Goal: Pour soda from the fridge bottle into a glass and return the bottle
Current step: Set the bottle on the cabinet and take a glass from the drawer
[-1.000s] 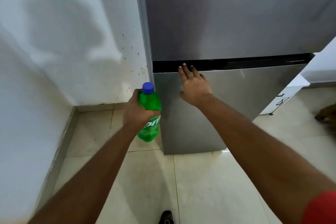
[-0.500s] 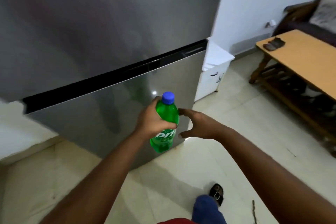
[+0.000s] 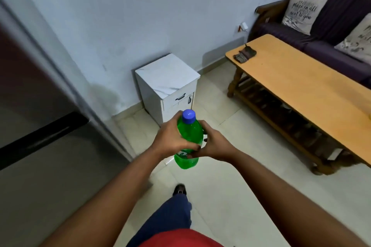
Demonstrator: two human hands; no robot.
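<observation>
A green soda bottle (image 3: 189,132) with a blue cap (image 3: 189,116) stands upright in front of me, cap on. My left hand (image 3: 170,139) grips its body from the left. My right hand (image 3: 213,144) holds it from the right, fingers wrapped round the lower part. The grey fridge (image 3: 40,106) stands at the left with both doors shut. No glass shows in this view.
A small white cabinet (image 3: 167,78) stands against the wall ahead. A wooden coffee table (image 3: 301,82) with a dark object (image 3: 245,54) on it is at the right, a purple sofa (image 3: 325,32) with cushions behind it. Pale tiled floor lies between.
The view has swung right, away from the fridge toward the table. My right hand left the fridge door and closed on the bottle beside my left hand.
</observation>
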